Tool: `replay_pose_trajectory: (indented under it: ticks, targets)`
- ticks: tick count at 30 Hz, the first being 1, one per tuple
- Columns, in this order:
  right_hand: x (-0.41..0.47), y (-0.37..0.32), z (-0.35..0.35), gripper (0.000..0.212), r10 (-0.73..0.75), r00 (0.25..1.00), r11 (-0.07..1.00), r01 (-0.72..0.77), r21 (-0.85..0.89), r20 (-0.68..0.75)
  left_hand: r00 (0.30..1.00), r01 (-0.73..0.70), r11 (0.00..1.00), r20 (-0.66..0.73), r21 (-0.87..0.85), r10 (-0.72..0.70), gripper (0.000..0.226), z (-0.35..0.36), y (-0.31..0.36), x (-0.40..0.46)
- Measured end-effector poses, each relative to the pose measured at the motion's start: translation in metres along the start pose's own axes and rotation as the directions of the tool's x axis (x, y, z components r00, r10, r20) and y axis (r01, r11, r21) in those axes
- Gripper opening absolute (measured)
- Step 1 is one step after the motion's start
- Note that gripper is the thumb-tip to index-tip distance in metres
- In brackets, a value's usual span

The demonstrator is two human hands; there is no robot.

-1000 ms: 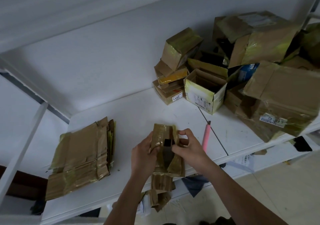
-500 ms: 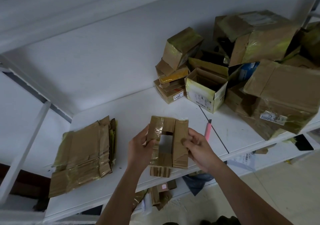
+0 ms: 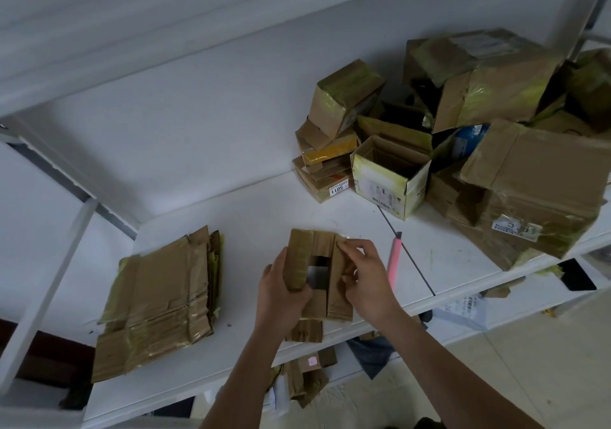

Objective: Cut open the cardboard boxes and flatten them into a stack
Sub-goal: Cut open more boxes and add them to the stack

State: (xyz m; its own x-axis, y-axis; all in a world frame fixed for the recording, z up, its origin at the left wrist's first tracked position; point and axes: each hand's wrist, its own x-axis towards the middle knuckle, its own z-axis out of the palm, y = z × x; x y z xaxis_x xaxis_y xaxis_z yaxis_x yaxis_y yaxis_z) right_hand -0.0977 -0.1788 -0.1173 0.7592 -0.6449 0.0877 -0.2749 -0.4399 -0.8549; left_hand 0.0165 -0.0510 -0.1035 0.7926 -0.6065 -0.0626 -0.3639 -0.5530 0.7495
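brown corrugated cardboard, glossy with tape, makes up the small box (image 3: pixel 319 273) held just above the white tabletop (image 3: pixel 251 217) near its front edge; it is opened into a flat-sided sleeve with a square gap through its middle. left hand (image 3: pixel 281 291) grips the box's taped left panel, thumb in front and fingers curled behind. right hand (image 3: pixel 365 278) pinches the top of the right panel between thumb and forefinger, the other fingers bent along the panel's edge. both forearms reach in from below. a stack (image 3: pixel 158 299) of flattened boxes, wrinkled and tape-streaked, lies well to the left on the tabletop. a pink cutter (image 3: pixel 394 261) lies just right of the right hand. at the back right sits a pile (image 3: pixel 479 137) of uncut boxes; one open box (image 3: pixel 390 177) with yellowish tape shows a dark interior, contents unclear.
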Motion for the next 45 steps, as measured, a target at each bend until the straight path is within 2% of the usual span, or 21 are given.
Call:
replay_pose_trajectory:
  ticks: [4,6,8,11,14,16,18,21,24,26,28,29,30,31,32,34,37,39,42,45]
  targets:
    - [-0.006,0.006,0.007,0.063,-0.002,0.999,0.999,0.0,0.037,0.042,0.999,0.0,1.0,0.045,-0.023,0.001,0.051,-0.004,-0.007,-0.001]
    - [-0.007,0.01,0.009,0.061,0.017,0.999,0.996,-0.022,0.086,0.049,0.998,0.007,1.0,0.06,-0.016,-0.006,0.049,-0.006,-0.011,-0.002]
    - [-0.007,0.013,0.011,0.065,0.026,0.997,0.99,-0.036,0.136,0.076,0.998,0.007,1.0,0.061,-0.014,-0.006,0.04,-0.006,-0.016,-0.001]
    - [-0.003,0.014,0.018,0.067,0.027,0.99,0.987,-0.048,0.153,0.138,0.997,0.075,0.986,0.036,-0.146,-0.07,0.035,-0.007,-0.02,0.001]
    - [0.007,0.013,0.025,0.063,0.047,0.978,0.986,-0.079,0.149,0.205,0.988,0.146,0.932,-0.003,-0.331,-0.155,0.046,-0.007,-0.023,0.001]
    - [0.018,0.012,0.024,0.06,0.07,0.963,0.981,-0.115,0.16,0.259,0.988,0.143,0.922,-0.006,-0.36,-0.155,0.048,-0.007,-0.025,0.002]
    - [0.031,0.01,0.023,0.047,0.036,0.971,0.987,-0.072,0.145,0.238,0.993,0.111,0.952,0.066,-0.286,-0.096,0.04,-0.01,-0.026,0.006]
    - [0.049,0.008,0.021,0.034,0.008,0.988,0.992,-0.026,0.12,0.152,0.98,0.057,0.992,0.196,-0.114,-0.034,0.044,-0.017,-0.026,0.012]
    - [0.053,0.01,0.013,0.025,0.037,0.993,0.982,-0.056,0.182,0.108,0.983,-0.029,0.963,0.184,0.267,-0.022,0.049,-0.026,-0.032,0.016]
    - [0.05,0.025,0.003,0.03,0.066,0.998,0.992,-0.066,0.104,0.004,0.969,-0.199,0.884,0.217,0.424,0.114,0.052,-0.031,-0.037,0.015]
    - [0.044,0.05,-0.01,0.045,0.096,0.995,0.981,-0.101,-0.163,-0.037,0.928,-0.34,0.811,0.312,0.477,0.205,0.052,-0.033,-0.039,0.015]
    - [0.039,0.063,-0.018,0.053,0.123,0.992,0.918,-0.123,-0.378,-0.025,0.91,-0.375,0.781,0.357,0.499,0.21,0.052,-0.034,-0.04,0.016]
    - [0.031,0.074,-0.025,0.061,0.149,0.989,0.794,-0.121,-0.596,-0.003,0.9,-0.391,0.758,0.389,0.521,0.197,0.053,-0.034,-0.04,0.016]
    - [0.024,0.083,-0.031,0.067,0.165,0.986,0.663,-0.085,-0.744,0.034,0.896,-0.397,0.739,0.406,0.544,0.183,0.054,-0.034,-0.038,0.018]
    - [0.018,0.091,-0.035,0.067,0.179,0.981,0.576,-0.041,-0.816,0.077,0.896,-0.395,0.728,0.411,0.561,0.169,0.056,-0.034,-0.037,0.018]
    - [0.011,0.101,-0.039,0.057,0.128,0.982,0.511,0.052,-0.858,0.136,0.9,-0.384,0.722,0.408,0.575,0.154,0.062,-0.033,-0.034,0.019]
    - [0.009,0.101,-0.043,0.025,-0.013,0.987,0.439,0.148,-0.886,0.158,0.912,-0.379,0.696,0.374,0.61,0.169,0.06,-0.03,-0.031,0.019]
    - [0.008,0.1,-0.048,0.025,-0.118,0.989,0.479,0.132,-0.868,0.085,0.921,-0.375,0.678,0.339,0.632,0.194,0.055,-0.024,-0.027,0.018]
    - [0.004,0.101,-0.048,0.018,-0.08,0.995,0.506,0.098,-0.857,0.067,0.936,-0.345,0.692,0.286,0.635,0.204,0.054,-0.013,-0.019,0.015]
    - [0.003,0.109,-0.045,0.034,-0.018,0.997,0.575,0.073,-0.815,0.076,0.931,-0.359,0.708,0.283,0.608,0.229,0.052,-0.007,-0.015,0.016]
